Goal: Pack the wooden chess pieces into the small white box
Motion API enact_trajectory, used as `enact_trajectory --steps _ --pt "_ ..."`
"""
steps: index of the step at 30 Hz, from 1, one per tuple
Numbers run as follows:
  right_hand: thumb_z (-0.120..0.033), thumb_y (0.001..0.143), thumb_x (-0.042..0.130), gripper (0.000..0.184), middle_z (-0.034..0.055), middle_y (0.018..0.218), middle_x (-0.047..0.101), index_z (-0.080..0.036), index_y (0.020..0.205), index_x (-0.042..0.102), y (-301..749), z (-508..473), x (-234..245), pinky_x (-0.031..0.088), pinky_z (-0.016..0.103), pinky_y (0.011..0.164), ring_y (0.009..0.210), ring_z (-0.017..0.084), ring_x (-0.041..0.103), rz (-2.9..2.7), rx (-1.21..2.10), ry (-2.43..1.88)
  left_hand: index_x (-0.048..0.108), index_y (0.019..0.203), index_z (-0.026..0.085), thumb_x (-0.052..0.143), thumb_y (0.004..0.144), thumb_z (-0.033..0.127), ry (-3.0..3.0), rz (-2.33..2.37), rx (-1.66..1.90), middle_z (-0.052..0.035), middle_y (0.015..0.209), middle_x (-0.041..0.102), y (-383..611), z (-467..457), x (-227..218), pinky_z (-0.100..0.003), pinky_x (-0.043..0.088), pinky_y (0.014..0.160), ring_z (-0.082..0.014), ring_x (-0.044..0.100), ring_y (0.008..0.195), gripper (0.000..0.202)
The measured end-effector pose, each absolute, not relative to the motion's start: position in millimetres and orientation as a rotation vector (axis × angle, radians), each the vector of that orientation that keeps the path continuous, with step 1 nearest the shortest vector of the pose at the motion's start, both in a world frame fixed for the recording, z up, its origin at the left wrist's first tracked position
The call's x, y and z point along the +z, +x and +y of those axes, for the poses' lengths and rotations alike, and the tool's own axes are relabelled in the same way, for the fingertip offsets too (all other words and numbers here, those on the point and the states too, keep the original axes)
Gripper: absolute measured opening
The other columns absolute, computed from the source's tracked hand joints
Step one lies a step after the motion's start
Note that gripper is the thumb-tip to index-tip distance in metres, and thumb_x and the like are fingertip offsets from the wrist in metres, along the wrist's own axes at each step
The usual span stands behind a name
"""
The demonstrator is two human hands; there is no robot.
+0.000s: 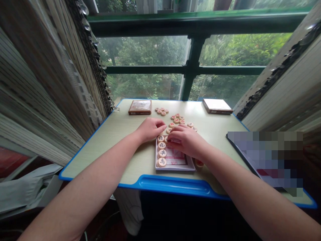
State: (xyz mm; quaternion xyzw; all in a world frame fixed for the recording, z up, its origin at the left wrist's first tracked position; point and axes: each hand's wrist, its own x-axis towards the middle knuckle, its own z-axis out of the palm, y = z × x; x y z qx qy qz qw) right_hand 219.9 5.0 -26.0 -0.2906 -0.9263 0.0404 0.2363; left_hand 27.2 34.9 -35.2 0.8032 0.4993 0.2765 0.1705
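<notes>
Right grip (181, 140) half-curled, hold unclear, I'm touching a pale wooden disc (166, 139) in a shallow white box (175, 169); sideways dragging could be skewing its black-lettered neighbour (161, 138).

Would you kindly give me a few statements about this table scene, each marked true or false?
1. Four xiangqi pieces line the left side of the white tray. True.
2. Their characters are bright red. False: the characters on those four are dark.
3. The right hand reaches over the white tray, its fingers at a partly hidden piece. True.
4. The left hand lies at the near edge of the tray. False: the left hand is by its far left corner.
5. The pencil groove is yellow. False: the pencil groove is blue.
</notes>
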Motion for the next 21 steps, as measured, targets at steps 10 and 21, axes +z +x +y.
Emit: enact_trajectory --steps 10,21 --pt "-0.027 0.082 0.060 0.013 0.0077 0.086 0.065 -0.018 0.087 0.068 220.9 5.4 -25.4 0.046 0.033 0.077 0.083 0.019 0.056 -2.539 0.151 -0.807 0.071 0.079 0.015 0.049 0.080 0.037 2.351 1.450 0.823 -0.0033 0.074 0.070 26.6 39.3 -38.7 -0.024 0.040 0.062 -0.0141 0.058 0.066 0.031" --pt "-0.018 0.074 0.062 0.023 0.0085 0.094 0.064 -0.017 0.097 0.064 218.6 1.1 -22.5 0.045 0.036 0.082 0.090 0.022 0.055 -2.543 0.144 -0.924 0.071 0.076 0.014 0.049 0.081 0.036 2.394 1.447 0.812 -0.0032 0.072 0.070 27.1 36.7 -37.0 -0.024 0.039 0.060 -0.0128 0.056 0.063 0.031"
